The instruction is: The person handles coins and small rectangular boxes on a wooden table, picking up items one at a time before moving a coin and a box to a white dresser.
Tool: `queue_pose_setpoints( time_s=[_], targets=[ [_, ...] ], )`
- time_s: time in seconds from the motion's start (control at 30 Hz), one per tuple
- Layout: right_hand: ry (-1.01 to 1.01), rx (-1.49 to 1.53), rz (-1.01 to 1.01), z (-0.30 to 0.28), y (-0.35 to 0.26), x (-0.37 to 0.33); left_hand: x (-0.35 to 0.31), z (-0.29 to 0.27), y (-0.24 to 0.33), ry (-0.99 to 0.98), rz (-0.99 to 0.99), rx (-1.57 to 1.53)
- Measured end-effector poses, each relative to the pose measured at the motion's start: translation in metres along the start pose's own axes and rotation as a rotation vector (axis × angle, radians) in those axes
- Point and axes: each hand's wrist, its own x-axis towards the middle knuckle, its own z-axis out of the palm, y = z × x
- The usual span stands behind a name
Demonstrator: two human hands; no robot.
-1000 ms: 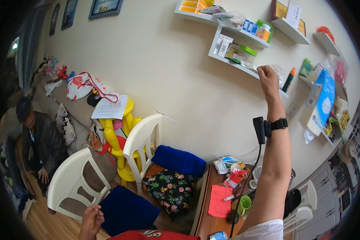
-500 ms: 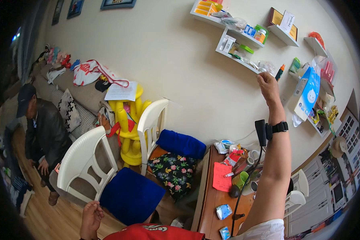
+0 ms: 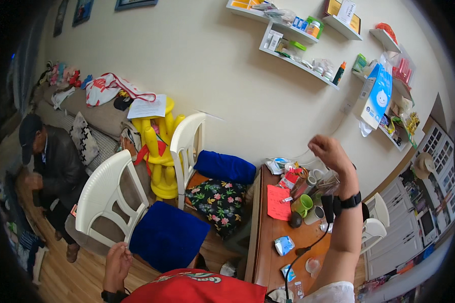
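Observation:
My right hand is raised in front of the wall, below the white wall shelves and above the wooden desk. Its fingers are curled and I cannot see whether anything is in them. A black watch is on that wrist, and a black device with a cable hangs beside it. My left hand hangs low at the lower edge, fingers loose and holding nothing, next to a white chair with a blue cushion.
The desk carries a green mug, a pink paper and small packets. A second white chair holds a floral cushion. Stacked yellow stools stand by the wall. A person sits at left.
My right hand has come down from the shelf to a spot above the desk. The view has tilted downward, so more of the desk and chairs show.

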Motion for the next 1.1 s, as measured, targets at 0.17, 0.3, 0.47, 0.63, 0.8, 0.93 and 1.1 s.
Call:
queue_pose_setpoints(
  time_s=[0.17,0.3,0.47,0.63,0.8,0.93,1.1],
  targets=[
    [0.010,0.016,0.093,-0.009,0.030,-0.071,0.023,0.022,-0.007,-0.151,-0.060,0.099],
    [0.077,0.115,0.225,-0.022,0.021,-0.135,0.033,0.042,-0.011,-0.224,-0.078,0.127],
    [0.123,0.259,0.435,-0.020,0.017,-0.236,0.040,0.082,-0.025,-0.397,-0.101,0.271],
    [0.067,0.146,0.555,-0.001,0.004,-0.331,0.032,0.100,-0.050,-0.496,-0.213,0.348],
    [0.077,0.149,0.713,0.025,-0.001,-0.411,0.020,0.104,-0.078,-0.551,-0.341,0.431],
    [0.060,0.184,0.872,0.051,0.001,-0.449,0.010,0.102,-0.089,-0.515,-0.353,0.484],
    [-0.022,0.128,0.857,0.113,0.021,-0.515,-0.016,0.099,-0.119,-0.519,-0.422,0.480]
  ],
)
